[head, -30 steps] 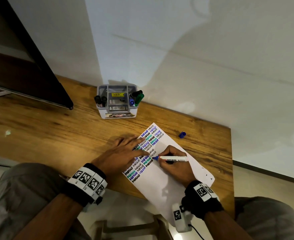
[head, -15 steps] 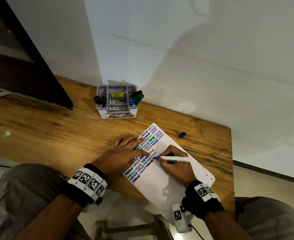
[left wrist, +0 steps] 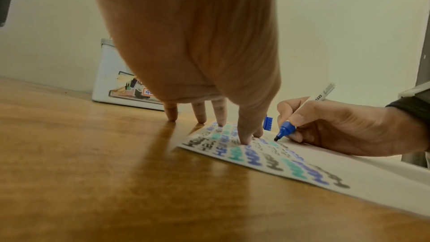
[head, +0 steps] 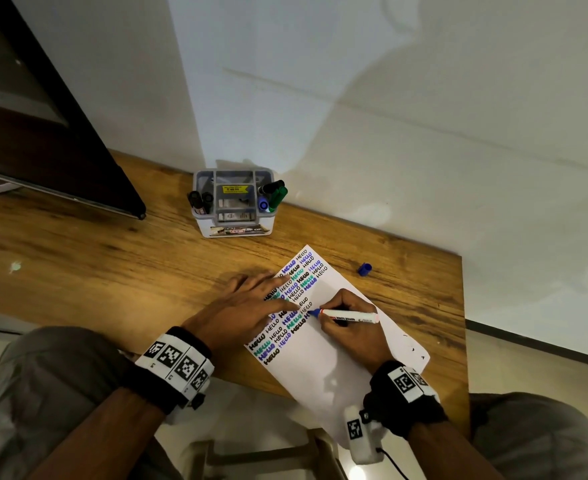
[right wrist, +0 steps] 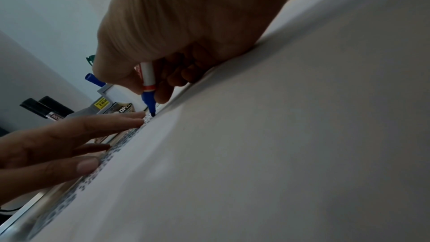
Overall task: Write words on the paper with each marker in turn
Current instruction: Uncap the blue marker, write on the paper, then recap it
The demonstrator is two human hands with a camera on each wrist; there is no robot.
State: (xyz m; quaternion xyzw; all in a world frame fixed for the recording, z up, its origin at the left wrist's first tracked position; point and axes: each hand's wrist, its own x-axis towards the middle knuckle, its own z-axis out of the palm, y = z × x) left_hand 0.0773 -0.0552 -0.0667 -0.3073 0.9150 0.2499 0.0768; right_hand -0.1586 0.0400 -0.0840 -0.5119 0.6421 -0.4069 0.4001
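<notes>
A white sheet of paper (head: 323, 362) lies slanted on the wooden desk (head: 95, 271), its left side filled with rows of HELLO in black, blue and green. My right hand (head: 346, 320) grips a white marker with a blue tip (head: 349, 315), its nib touching the paper (left wrist: 372, 176) beside the written rows. The marker (left wrist: 287, 130) and its nib show in the left wrist view; the marker (right wrist: 149, 87) also shows from the right wrist. My left hand (head: 244, 306) lies flat, fingers spread, pressing the paper's left edge (right wrist: 209, 154). The left hand (left wrist: 209, 73) touches paper and desk with its fingertips.
A grey and white organiser box (head: 233, 202) with black, blue and green markers stands at the back by the wall. A loose blue cap (head: 364, 269) lies on the desk right of the paper. A dark monitor (head: 43, 150) stands at the back left.
The marker tip has shifted slightly along the line it is writing on. The left hand has stayed pressed on the paper.
</notes>
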